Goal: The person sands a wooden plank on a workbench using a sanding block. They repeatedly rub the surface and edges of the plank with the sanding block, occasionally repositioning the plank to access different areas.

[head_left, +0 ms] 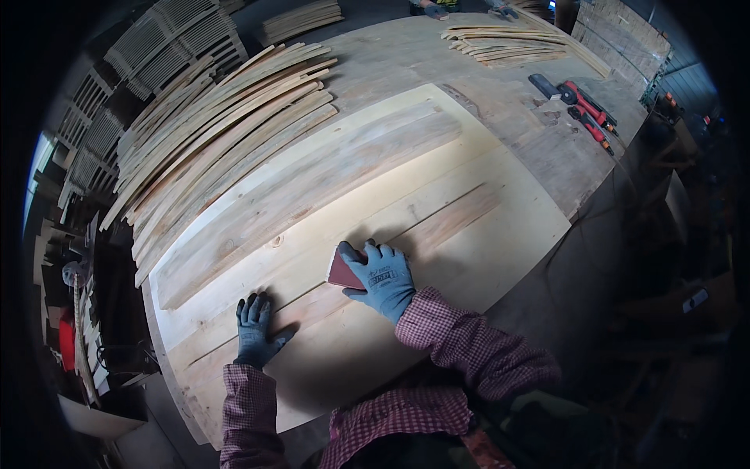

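My right hand, in a blue-grey work glove, grips a dark red sanding block that rests on a pale wooden board. The thumb and fingers wrap over the block and cover part of it. My left hand, gloved the same way, lies on the wood to the left with its fingers stretched and its thumb out to the side; it holds nothing. Beyond both hands a second wide plank lies lengthwise. Both pieces lie on a large pale sheet.
Long thin wooden strips are piled at the far left of the worktable. A smaller strip stack lies at the far right, near another person's gloved hands. Red-and-black power tools sit by the right edge. Slatted pallets stand behind.
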The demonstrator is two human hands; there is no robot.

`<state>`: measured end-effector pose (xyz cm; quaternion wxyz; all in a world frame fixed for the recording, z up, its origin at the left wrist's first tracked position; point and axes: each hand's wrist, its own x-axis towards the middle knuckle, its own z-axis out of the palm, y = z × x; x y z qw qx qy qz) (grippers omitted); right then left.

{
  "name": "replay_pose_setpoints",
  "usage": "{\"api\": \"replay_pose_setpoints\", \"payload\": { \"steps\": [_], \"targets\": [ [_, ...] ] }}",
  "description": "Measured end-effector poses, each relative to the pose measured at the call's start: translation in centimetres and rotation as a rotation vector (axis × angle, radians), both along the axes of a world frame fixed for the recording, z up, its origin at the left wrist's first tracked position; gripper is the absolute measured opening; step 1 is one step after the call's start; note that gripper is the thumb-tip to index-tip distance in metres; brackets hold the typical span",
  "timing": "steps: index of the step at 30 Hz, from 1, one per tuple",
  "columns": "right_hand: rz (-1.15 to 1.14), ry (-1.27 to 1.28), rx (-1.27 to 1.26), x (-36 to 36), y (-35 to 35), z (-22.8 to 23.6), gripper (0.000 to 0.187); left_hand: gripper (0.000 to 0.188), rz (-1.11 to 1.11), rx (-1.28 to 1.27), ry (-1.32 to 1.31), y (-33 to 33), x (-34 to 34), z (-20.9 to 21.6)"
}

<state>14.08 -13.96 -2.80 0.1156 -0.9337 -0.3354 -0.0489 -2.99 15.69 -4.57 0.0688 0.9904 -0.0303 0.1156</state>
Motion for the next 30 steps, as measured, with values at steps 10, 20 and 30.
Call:
{"api": "replay_pose_setpoints", "payload": {
  "steps": [10,20,30],
  "targets": [
    [-0.020,-0.103,0.104,-1.3,-2.1,0.8,0.090,0.064,0.106,-0.170,0.017,-3.4,0.2,1.1],
    [-0.137,-0.263,0.208,1.7,-6.0,2.2,0.082,0.041,0.452,0.010,0.117,-7.8,-2.8,0.9],
    [-0.762,-0.190,0.046,11.5,-17.3,1.0,0.080,0.043,0.447,0.037,0.107,-7.9,-2.5,0.1]
  ]
}}
